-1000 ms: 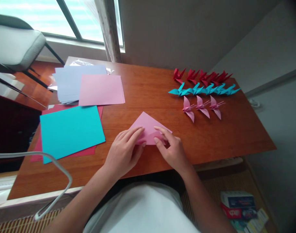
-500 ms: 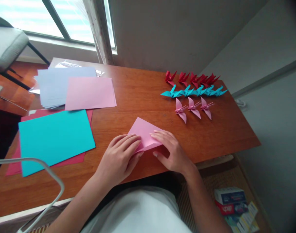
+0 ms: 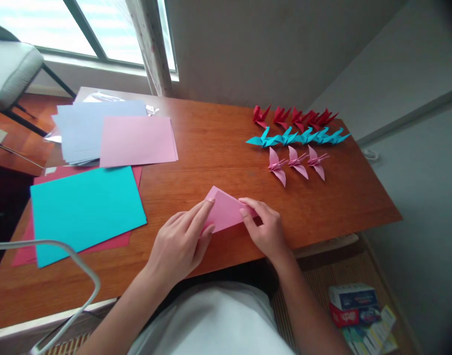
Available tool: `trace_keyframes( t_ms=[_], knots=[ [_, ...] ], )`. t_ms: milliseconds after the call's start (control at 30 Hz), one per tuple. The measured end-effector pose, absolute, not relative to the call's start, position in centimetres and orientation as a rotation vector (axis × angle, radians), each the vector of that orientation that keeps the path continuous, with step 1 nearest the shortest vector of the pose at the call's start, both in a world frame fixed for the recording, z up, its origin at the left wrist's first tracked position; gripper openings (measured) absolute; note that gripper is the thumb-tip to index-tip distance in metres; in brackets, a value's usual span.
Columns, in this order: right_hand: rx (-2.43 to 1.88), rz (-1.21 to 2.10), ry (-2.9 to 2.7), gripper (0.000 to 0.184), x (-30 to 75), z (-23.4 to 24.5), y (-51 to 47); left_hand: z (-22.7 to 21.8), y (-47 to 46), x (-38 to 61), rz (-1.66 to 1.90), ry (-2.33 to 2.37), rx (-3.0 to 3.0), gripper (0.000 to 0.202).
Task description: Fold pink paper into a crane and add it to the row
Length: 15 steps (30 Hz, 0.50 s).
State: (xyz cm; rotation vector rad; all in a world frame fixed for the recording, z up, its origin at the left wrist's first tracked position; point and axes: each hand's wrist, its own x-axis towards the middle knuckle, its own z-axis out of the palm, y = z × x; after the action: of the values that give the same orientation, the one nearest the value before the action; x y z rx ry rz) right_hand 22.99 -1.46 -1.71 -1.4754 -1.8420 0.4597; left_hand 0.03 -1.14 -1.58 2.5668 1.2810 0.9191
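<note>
A folded sheet of pink paper (image 3: 227, 213) lies on the table in front of me, one corner pointing away. My left hand (image 3: 181, 239) holds its left side, the index finger stretched along the edge and the thumb nearer to me. At the right corner, my right hand (image 3: 265, 227) pinches the paper between thumb and index finger. The left hand hides part of the left edge. Beyond my right hand stand pink paper cranes (image 3: 298, 162), a row of blue paper cranes (image 3: 300, 138) and a row of red ones (image 3: 294, 118).
On the wooden table (image 3: 196, 148), to the left, lie pink sheets (image 3: 137, 140), pale blue-grey sheets (image 3: 81, 130), and turquoise sheets (image 3: 87, 212) over red sheets (image 3: 111, 242). A white cable-like arm (image 3: 81, 268) curves at lower left. Boxes (image 3: 354, 301) sit low at the right.
The near flap of the pink paper now lies folded over. My right hand has gone from spread fingers to a pinch at the right corner; my left fingers have straightened.
</note>
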Motion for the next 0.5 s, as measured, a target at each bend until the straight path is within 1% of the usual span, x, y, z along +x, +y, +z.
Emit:
trace_keyframes(
  t_ms=[167, 267, 500],
  knots=[
    [-1.534, 0.503, -1.775, 0.023, 22.5, -1.5, -1.4, 0.3, -3.2, 1.8, 0.768, 1.43, 2.687, 0.056],
    [-1.553, 0.513, -1.752, 0.024, 22.3, -1.4, -1.4, 0.8, -5.3, 3.5, 0.613, 1.444, 2.719, 0.053],
    [-1.596, 0.55, -1.725, 0.024, 22.0, -0.9, -1.5, 1.1, -7.5, 5.6, 0.54, 1.51, 2.66, 0.064]
  ],
)
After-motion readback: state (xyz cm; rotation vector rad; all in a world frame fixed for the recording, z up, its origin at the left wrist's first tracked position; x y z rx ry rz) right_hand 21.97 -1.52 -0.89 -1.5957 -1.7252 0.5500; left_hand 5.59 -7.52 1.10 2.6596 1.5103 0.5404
